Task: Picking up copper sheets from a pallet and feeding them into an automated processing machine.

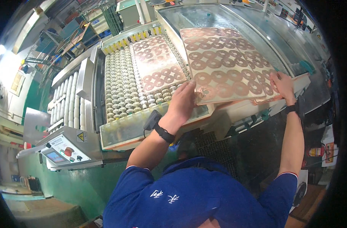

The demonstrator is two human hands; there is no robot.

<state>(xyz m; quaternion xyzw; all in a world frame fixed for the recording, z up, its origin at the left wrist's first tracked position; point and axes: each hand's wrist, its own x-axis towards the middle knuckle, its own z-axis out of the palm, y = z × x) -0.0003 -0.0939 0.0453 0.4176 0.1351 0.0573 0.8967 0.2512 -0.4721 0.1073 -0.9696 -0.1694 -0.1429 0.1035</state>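
Note:
My left hand (184, 99) grips the left edge of a large copper-patterned circuit board panel (219, 57), near its front corner. The panel bears rows of copper rings on a pale sheet. It overlaps another copper-ringed panel (270, 70) that shows along its right side. Over at that lower panel's right edge, my right hand (283, 85) has its fingers bent round the near corner; how firmly they hold it is hard to see. To the left, a separate ringed panel (158, 62) lies flat on the conveyor's wheel rollers (118, 83).
A clear-topped tank section (204, 17) stands behind the panels. Left of the wheels are white rollers (72, 102) and a control box (63, 152) with a small screen and buttons. The conveyor's front rim (124, 131) runs before me; a dark floor grate (215, 152) lies below.

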